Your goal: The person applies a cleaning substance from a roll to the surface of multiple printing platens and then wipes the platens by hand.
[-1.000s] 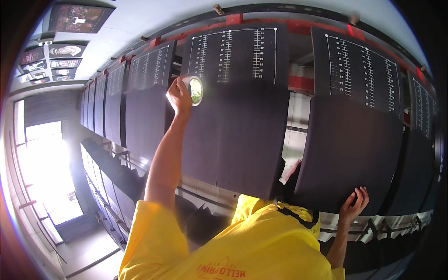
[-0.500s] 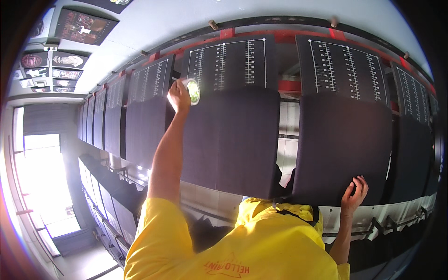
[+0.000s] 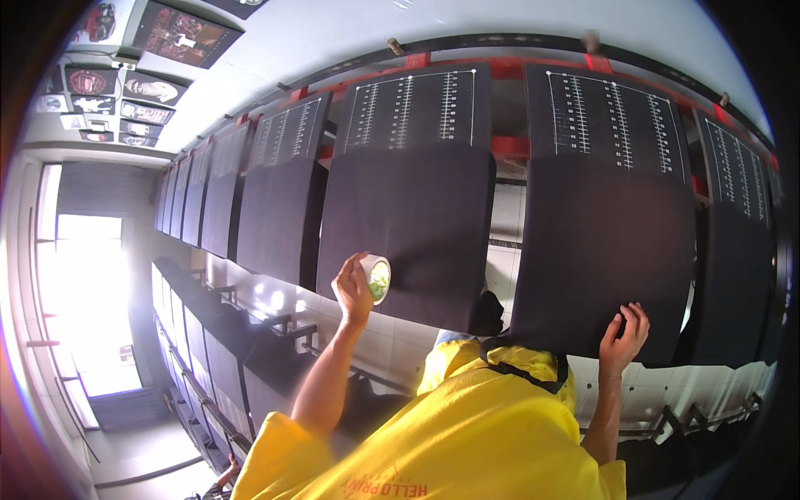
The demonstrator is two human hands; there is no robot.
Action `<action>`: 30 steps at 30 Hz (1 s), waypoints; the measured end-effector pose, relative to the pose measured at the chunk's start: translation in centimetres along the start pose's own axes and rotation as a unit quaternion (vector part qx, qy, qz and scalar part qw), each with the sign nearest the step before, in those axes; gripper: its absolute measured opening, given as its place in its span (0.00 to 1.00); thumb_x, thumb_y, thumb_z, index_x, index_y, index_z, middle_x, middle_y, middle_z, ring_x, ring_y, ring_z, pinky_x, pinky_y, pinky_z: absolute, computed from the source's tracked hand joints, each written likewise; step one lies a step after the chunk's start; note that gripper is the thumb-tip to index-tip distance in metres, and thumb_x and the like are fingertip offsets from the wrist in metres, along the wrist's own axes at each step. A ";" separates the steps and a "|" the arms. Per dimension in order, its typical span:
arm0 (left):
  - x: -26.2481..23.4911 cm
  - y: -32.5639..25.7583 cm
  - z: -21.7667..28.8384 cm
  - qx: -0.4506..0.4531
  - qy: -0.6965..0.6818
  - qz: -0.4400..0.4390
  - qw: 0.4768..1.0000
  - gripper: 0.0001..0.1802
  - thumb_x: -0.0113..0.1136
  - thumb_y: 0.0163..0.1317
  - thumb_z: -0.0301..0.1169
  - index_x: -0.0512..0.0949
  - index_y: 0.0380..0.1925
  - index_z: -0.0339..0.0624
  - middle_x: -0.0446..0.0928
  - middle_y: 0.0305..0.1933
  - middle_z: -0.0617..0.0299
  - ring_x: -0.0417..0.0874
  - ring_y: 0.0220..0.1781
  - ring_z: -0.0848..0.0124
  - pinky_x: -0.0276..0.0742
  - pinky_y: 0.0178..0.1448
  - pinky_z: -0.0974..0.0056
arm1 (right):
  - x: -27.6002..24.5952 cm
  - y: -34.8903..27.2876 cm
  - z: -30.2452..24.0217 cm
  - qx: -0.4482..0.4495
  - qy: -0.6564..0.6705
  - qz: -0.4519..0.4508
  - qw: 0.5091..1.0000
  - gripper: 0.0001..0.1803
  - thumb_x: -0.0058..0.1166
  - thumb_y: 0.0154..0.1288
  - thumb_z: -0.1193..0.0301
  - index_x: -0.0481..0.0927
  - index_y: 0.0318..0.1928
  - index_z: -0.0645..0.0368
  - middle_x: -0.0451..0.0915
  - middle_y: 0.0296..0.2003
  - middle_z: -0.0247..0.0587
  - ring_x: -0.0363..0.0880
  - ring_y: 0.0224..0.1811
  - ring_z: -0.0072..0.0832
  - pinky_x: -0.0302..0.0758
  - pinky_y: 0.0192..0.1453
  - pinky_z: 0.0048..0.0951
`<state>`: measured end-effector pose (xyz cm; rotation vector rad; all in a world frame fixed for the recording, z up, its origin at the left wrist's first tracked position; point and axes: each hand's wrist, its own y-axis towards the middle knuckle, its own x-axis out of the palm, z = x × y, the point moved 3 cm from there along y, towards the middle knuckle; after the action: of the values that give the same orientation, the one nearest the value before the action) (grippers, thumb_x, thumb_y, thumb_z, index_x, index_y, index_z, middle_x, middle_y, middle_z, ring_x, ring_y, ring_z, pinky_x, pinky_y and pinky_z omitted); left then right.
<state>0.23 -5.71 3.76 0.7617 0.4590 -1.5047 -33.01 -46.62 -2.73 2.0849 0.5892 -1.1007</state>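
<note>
My left hand (image 3: 353, 289) is raised and grips a small roll of tape (image 3: 377, 279) with a pale rim and a greenish core. It holds the roll against the lower left edge of the middle dark panel (image 3: 417, 225). My right hand (image 3: 623, 332) lies with fingers spread on the lower edge of the right dark panel (image 3: 608, 250). It touches the panel and grips nothing. Both forearms rise out of my yellow shirt (image 3: 467, 433). A dark strap (image 3: 525, 362) lies over the shirt's top.
Above each panel sits a black board with white ruled scales (image 3: 417, 108) on a red frame (image 3: 508, 146). More dark panels (image 3: 275, 208) recede to the left toward a bright doorway (image 3: 83, 308). Framed pictures (image 3: 183, 33) hang at the upper left, and dark rails (image 3: 275, 329) run below.
My left hand has come down with the tape roll from the panel's upper left corner to its lower left edge. My right hand stays on the right panel's lower edge.
</note>
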 end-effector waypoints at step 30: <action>10.3 29.4 -0.8 0.228 0.079 0.059 0.969 0.18 0.46 0.71 0.35 0.85 0.46 0.45 0.85 0.43 0.52 0.86 0.45 0.56 0.79 0.50 0.55 | -0.7 -0.5 0.0 0.023 -0.003 0.024 0.999 0.14 0.57 0.57 0.78 0.80 0.45 0.53 0.78 0.49 0.41 0.76 0.57 0.42 0.70 0.59 0.44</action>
<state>29.76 -15.30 0.81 1.2530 0.1775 -1.4589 -33.71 -46.38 -2.36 2.1228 0.5131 -1.1019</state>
